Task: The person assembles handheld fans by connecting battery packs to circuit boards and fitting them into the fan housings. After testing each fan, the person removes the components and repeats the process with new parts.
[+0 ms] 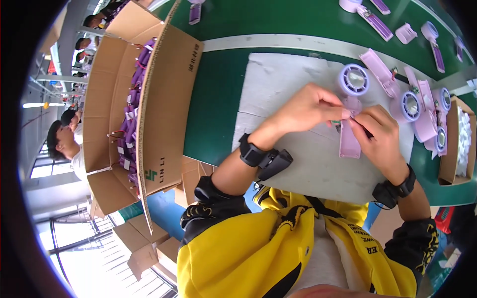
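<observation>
A lilac handheld fan (350,144) lies on the grey mat in front of me, its round grille head pointing away and its opened handle toward me. My left hand (309,108) comes from the left, thumb and forefinger pinched at the neck of the fan. From the right, my right hand (378,130) meets it there, its fingers also pinched. Whatever small piece sits between the fingertips is too hidden to name. A bit of green, perhaps a circuit board, shows under the left fingers. Black bands with small devices are on both wrists.
The grey mat (283,154) covers part of the green table (211,114). At left stands a cardboard box (169,119) with purple wired battery packs (130,124). More lilac fan parts (425,107) lie at right, beside a carton of white pieces (463,141). Other people sit far left.
</observation>
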`<action>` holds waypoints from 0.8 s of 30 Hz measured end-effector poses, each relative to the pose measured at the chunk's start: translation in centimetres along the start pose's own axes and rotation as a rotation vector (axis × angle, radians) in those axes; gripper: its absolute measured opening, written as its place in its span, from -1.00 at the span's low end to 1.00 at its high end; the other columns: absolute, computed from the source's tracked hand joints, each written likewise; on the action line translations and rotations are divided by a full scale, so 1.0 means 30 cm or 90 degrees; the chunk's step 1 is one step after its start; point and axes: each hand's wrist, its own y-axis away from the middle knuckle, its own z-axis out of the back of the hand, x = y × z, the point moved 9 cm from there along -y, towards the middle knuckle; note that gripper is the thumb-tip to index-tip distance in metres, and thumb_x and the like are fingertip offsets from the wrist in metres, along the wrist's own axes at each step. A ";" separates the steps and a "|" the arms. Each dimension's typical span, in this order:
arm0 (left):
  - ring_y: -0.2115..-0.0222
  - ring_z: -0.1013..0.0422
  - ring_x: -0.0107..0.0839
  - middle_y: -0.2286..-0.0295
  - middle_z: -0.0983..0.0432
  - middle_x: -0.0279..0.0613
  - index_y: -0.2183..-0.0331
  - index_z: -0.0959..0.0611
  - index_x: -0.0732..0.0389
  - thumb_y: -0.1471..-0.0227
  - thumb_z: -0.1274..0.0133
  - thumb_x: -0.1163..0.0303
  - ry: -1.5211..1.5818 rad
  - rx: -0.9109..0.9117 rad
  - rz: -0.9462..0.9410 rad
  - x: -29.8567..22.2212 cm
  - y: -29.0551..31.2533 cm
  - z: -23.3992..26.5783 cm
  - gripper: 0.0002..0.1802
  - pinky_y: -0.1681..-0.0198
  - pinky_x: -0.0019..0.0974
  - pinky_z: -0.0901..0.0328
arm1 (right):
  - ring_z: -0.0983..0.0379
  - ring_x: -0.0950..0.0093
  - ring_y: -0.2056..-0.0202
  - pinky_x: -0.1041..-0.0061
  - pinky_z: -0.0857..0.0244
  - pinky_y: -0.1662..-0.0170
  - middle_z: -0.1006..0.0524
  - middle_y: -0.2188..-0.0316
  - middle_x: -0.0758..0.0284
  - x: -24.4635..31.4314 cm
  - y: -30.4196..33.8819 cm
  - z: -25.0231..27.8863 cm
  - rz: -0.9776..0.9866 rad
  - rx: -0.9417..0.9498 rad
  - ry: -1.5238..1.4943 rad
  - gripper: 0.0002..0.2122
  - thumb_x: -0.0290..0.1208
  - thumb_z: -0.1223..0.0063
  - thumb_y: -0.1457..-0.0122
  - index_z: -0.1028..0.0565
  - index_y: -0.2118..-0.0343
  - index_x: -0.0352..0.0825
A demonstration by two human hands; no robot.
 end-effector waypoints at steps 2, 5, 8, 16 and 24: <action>0.42 -0.49 -0.52 0.41 -0.61 -0.21 0.31 -0.70 0.36 -0.05 -0.21 0.41 0.024 0.019 0.015 0.016 -0.005 -0.008 -0.80 0.35 -0.45 -0.38 | -0.38 0.29 0.51 0.42 -0.26 0.46 -0.45 0.51 0.24 -0.006 0.004 0.009 0.002 0.001 -0.007 -0.86 -0.63 -0.24 0.04 -0.49 0.43 -0.42; 0.42 -0.49 -0.51 0.41 -0.61 -0.20 0.31 -0.71 0.35 -0.04 -0.21 0.43 0.038 0.020 0.010 0.017 -0.017 -0.016 -0.81 0.34 -0.44 -0.39 | -0.37 0.33 0.52 0.48 -0.22 0.47 -0.45 0.49 0.22 -0.058 0.014 -0.014 -0.089 0.073 -0.099 -0.87 -0.64 -0.21 0.01 -0.49 0.40 -0.43; 0.42 -0.50 -0.51 0.40 -0.62 -0.19 0.31 -0.71 0.35 -0.02 -0.21 0.43 0.040 0.003 -0.008 0.030 -0.014 -0.009 -0.81 0.34 -0.43 -0.39 | -0.37 0.39 0.53 0.50 -0.21 0.48 -0.44 0.48 0.23 -0.069 0.012 -0.024 -0.119 0.091 -0.146 -0.89 -0.64 -0.18 -0.01 -0.48 0.40 -0.45; 0.47 -0.50 -0.51 0.46 -0.62 -0.19 0.33 -0.72 0.33 0.02 -0.21 0.46 -0.017 -0.014 -0.093 0.004 -0.046 -0.034 -0.82 0.40 -0.41 -0.38 | -0.38 0.48 0.52 0.54 -0.22 0.48 -0.45 0.46 0.26 -0.130 0.039 -0.005 -0.216 0.102 -0.160 -0.92 -0.65 -0.16 -0.05 -0.51 0.37 -0.46; 0.53 -0.48 -0.49 0.53 -0.60 -0.17 0.36 -0.72 0.30 0.06 -0.20 0.45 -0.094 -0.026 -0.123 -0.028 -0.050 -0.036 -0.84 0.43 -0.40 -0.35 | -0.38 0.46 0.53 0.53 -0.21 0.48 -0.45 0.47 0.27 -0.125 0.027 0.021 -0.128 0.070 -0.076 -0.92 -0.66 -0.18 -0.03 -0.54 0.38 -0.45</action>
